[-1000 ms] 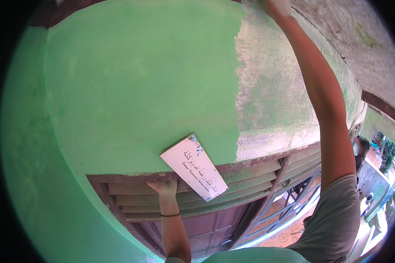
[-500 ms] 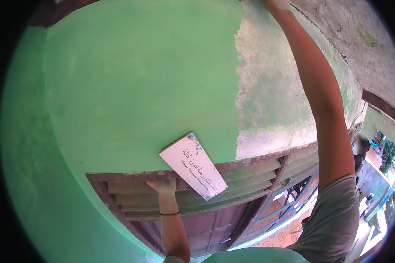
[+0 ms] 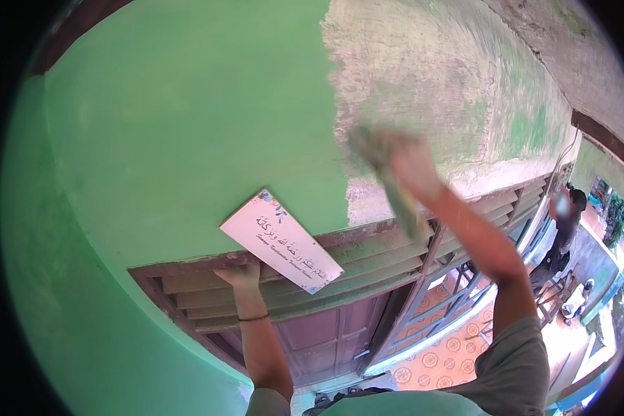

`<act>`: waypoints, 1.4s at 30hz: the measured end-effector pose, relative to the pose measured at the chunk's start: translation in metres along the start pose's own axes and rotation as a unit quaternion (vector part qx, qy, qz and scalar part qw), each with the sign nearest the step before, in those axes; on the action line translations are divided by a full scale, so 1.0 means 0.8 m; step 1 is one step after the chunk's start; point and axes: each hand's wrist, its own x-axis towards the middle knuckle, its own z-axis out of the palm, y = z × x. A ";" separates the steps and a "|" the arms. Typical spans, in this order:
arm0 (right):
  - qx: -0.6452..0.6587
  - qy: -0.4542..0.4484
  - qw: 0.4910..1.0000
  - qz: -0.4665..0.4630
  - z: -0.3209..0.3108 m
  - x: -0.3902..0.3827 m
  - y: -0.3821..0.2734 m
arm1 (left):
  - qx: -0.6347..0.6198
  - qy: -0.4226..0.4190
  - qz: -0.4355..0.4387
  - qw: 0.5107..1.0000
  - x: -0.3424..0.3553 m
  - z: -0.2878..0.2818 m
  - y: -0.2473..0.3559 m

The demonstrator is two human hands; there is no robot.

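My right hand (image 3: 412,163) is closed around a paintbrush (image 3: 405,208), both smeared by motion. The brush is at the ragged edge between the fresh green paint (image 3: 187,125) and the pale, patchy wall (image 3: 423,76). Lower down, my left hand (image 3: 239,275) grips the brown wooden frame (image 3: 187,267) above the door, its thumb pointing left and its other fingertips hidden. To the right of that hand a white sign (image 3: 281,243) with lettering and blue flowers hangs tilted, overlapping the frame and slats.
Wooden louvre slats (image 3: 298,295) run below the frame, over a brown panelled door (image 3: 326,340). Patterned orange tiles (image 3: 430,360) cover the floor far below. Another person in dark clothes (image 3: 567,225) stands at the right, near a wooden stand (image 3: 558,298).
My right hand has come down from the top of the view to mid-wall, bringing the paintbrush into sight. My left hand keeps its hold on the frame. The view has shifted slightly.
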 end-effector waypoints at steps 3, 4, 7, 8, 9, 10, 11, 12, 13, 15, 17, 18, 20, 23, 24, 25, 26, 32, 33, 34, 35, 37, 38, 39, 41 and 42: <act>0.239 -0.184 0.953 0.034 -0.006 -0.154 -0.094 | 0.007 0.086 0.012 0.996 -0.039 0.084 -0.006; 0.326 -0.245 0.908 0.099 0.011 -0.221 -0.130 | 0.004 0.080 0.011 0.997 -0.034 0.081 -0.009; 0.475 -0.281 0.801 0.231 0.075 -0.464 -0.264 | -0.001 0.099 0.031 0.995 -0.026 0.056 -0.004; 0.489 -0.288 0.772 0.288 0.055 -0.507 -0.300 | 0.002 0.118 0.044 0.992 -0.028 0.055 -0.002; 0.499 -0.289 0.740 0.345 0.033 -0.551 -0.335 | 0.002 0.134 0.059 0.989 -0.030 0.056 0.002; 0.475 -0.387 0.743 0.268 0.032 -0.607 -0.358 | 0.005 0.115 0.066 0.991 -0.033 0.051 0.006; 0.427 -0.353 0.755 0.349 -0.012 -0.615 -0.388 | 0.014 0.081 0.056 0.995 -0.022 0.054 -0.005; 0.374 -0.430 0.742 0.352 -0.007 -0.676 -0.434 | 0.039 0.073 0.072 0.994 -0.026 0.062 -0.007; 0.382 -0.441 0.718 0.380 -0.002 -0.732 -0.471 | 0.063 0.062 0.090 0.992 -0.028 0.071 -0.009; 0.395 -0.420 0.682 0.450 0.015 -0.808 -0.515 | 0.117 0.062 0.127 0.983 -0.048 0.111 -0.031; 0.407 -0.394 0.663 0.489 0.043 -0.880 -0.532 | 0.094 0.078 0.132 0.984 -0.050 0.113 -0.024; 0.413 -0.385 0.659 0.496 0.058 -0.914 -0.526 | 0.061 0.095 0.128 0.985 -0.049 0.095 -0.012; 0.427 -0.365 0.656 0.504 0.090 -0.967 -0.511 | -0.006 0.125 0.108 0.986 -0.039 0.053 0.007; 0.446 -0.338 0.638 0.529 0.142 -0.999 -0.505 | 0.028 0.046 0.108 0.993 -0.009 0.020 0.013; 0.446 -0.362 0.606 0.551 0.156 -1.003 -0.502 | 0.051 0.016 0.111 0.992 -0.005 0.012 0.013; 0.424 -0.353 0.654 0.518 0.169 -1.002 -0.502 | 0.074 -0.019 0.112 0.991 -0.006 0.023 0.007; 0.400 -0.345 0.700 0.481 0.179 -1.001 -0.503 | 0.086 -0.039 0.109 0.990 -0.006 0.033 0.004; 0.420 -0.321 0.722 0.447 0.197 -1.000 -0.525 | 0.108 -0.048 0.132 0.984 -0.021 0.048 0.005; 0.436 -0.309 0.724 0.436 0.194 -1.002 -0.528 | 0.113 -0.025 0.143 0.983 -0.026 0.056 0.003; 0.444 -0.310 0.721 0.432 0.184 -1.006 -0.526 | 0.115 0.002 0.152 0.982 -0.030 0.058 0.001; 0.453 -0.310 0.715 0.434 0.179 -1.004 -0.527 | 0.104 0.015 0.152 0.983 -0.031 0.064 0.000; 0.463 -0.313 0.705 0.437 0.165 -1.001 -0.521 | 0.089 0.018 0.144 0.985 -0.030 0.063 0.003; 0.468 -0.311 0.700 0.440 0.158 -0.999 -0.518 | 0.086 0.005 0.137 0.987 -0.028 0.058 0.008; 0.473 -0.311 0.695 0.442 0.149 -0.999 -0.513 | 0.082 -0.008 0.131 0.988 -0.026 0.051 0.012; 0.472 -0.305 0.690 0.455 0.133 -0.991 -0.499 | 0.083 -0.003 0.107 0.991 -0.026 0.063 0.000; 0.474 -0.300 0.687 0.461 0.124 -0.989 -0.491 | 0.083 0.002 0.108 0.991 -0.029 0.064 0.000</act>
